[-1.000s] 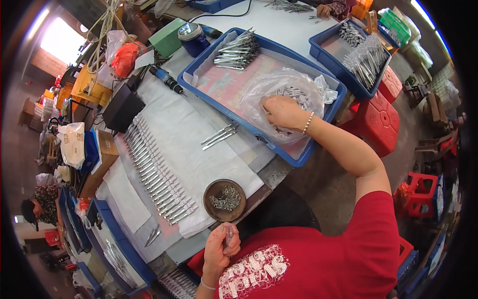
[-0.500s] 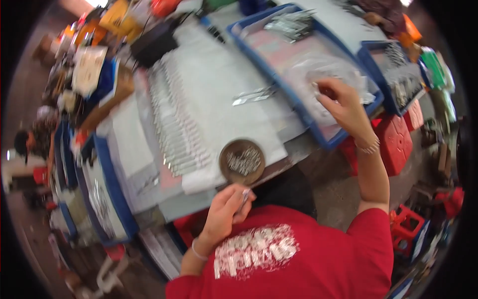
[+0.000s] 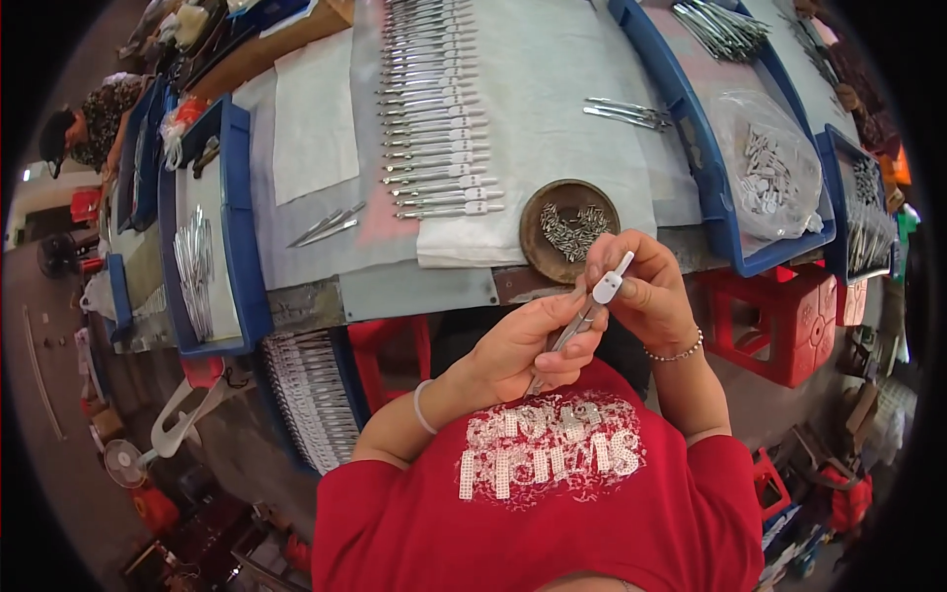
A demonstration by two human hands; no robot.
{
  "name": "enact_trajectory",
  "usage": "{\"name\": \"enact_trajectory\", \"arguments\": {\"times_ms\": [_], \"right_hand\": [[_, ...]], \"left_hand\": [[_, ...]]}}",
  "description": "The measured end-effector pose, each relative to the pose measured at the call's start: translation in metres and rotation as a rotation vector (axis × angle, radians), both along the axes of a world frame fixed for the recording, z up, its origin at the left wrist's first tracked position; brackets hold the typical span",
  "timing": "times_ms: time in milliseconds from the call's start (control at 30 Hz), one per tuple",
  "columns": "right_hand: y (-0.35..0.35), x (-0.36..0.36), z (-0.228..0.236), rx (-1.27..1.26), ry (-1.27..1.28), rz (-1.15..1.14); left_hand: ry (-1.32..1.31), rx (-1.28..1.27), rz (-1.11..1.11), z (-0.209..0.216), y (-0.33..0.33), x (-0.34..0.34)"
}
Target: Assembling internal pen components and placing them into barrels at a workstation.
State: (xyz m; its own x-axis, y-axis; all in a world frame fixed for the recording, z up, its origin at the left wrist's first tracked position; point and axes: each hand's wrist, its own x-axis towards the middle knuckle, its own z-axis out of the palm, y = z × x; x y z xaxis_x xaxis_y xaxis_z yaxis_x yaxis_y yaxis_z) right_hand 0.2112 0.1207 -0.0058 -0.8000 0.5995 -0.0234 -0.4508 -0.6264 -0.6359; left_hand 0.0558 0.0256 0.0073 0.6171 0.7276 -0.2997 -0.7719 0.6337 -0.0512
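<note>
Both hands meet in front of my red shirt, just below a round brown bowl (image 3: 530, 225) of small metal pins (image 3: 572, 235). My left hand (image 3: 533, 340) is closed around a slim silver metal strip (image 3: 569, 333), held at a slant. The fingers of my right hand (image 3: 653, 286) pinch a small pale tab (image 3: 607, 287) with two holes, at the strip's upper end. Whether the tab is joined to the strip I cannot tell. Beyond my hands, a column of similar strips with pale tabs (image 3: 459, 168) lies on white cloth.
Several loose strips (image 3: 626, 112) lie right of the column. A blue tray (image 3: 725, 212) at right holds a clear bag of pale tabs (image 3: 764, 178) and more metal strips (image 3: 720, 30). Another blue tray (image 3: 252, 266) stands at left. Red stools (image 3: 804, 321) are below the table edge.
My right hand has come from the bag in the right tray to my left hand, bringing a pale tab. The view has turned and shifted.
</note>
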Motion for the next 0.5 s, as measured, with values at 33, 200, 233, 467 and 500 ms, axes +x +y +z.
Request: {"name": "enact_trajectory", "arguments": {"times_ms": [33,200,233,467,500], "right_hand": [[-0.002,-0.004,-0.001,-0.001,-0.004,0.006],[-0.005,-0.017,-0.016,-0.132,0.065,-0.026],[-0.006,-0.018,-0.016,-0.133,0.063,-0.02],[-0.009,-0.021,-0.012,-0.031,-0.068,0.07],[-0.01,-0.021,-0.013,-0.008,-0.045,0.095]], "left_hand": [[-0.004,-0.001,0.006,-0.001,-0.002,-0.001],[-0.106,-0.027,0.037,-0.003,-0.008,-0.005],[-0.108,-0.028,0.043,-0.004,-0.009,-0.006],[-0.115,-0.014,0.109,-0.006,-0.017,-0.006],[-0.095,0.006,0.115,-0.005,-0.018,-0.006]]}}
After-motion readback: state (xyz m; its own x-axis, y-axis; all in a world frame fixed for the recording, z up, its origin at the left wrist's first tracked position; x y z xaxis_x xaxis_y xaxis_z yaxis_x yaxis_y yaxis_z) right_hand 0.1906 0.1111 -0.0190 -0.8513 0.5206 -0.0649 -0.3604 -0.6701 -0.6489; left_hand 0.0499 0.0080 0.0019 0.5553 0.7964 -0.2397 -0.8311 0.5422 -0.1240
